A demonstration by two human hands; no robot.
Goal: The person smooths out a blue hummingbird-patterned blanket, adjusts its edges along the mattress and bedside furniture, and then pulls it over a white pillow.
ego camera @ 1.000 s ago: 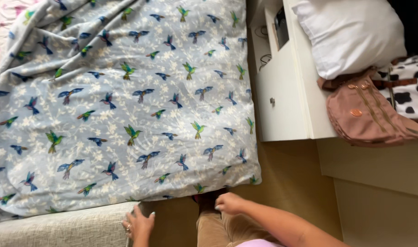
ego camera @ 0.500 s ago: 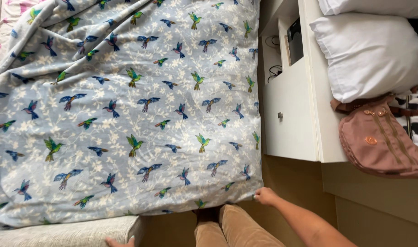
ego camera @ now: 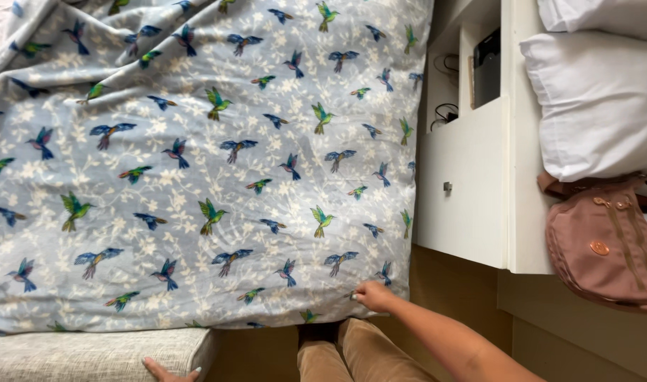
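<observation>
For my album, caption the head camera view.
Right hand pinches the hummingbird-print duvet corner; left hand rests on the beige mattress.

bird-print blanket (ego camera: 196,170) on bed (ego camera: 90,354)

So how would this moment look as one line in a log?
right hand: pinching corner of bird-print duvet | left hand: flat on mattress edge | beside bed: white nightstand, pink bag

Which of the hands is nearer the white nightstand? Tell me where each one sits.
Right. The right hand grips the blanket at its lower corner, close beside the white nightstand. The left hand rests on the bare mattress edge, far across from it.
</observation>
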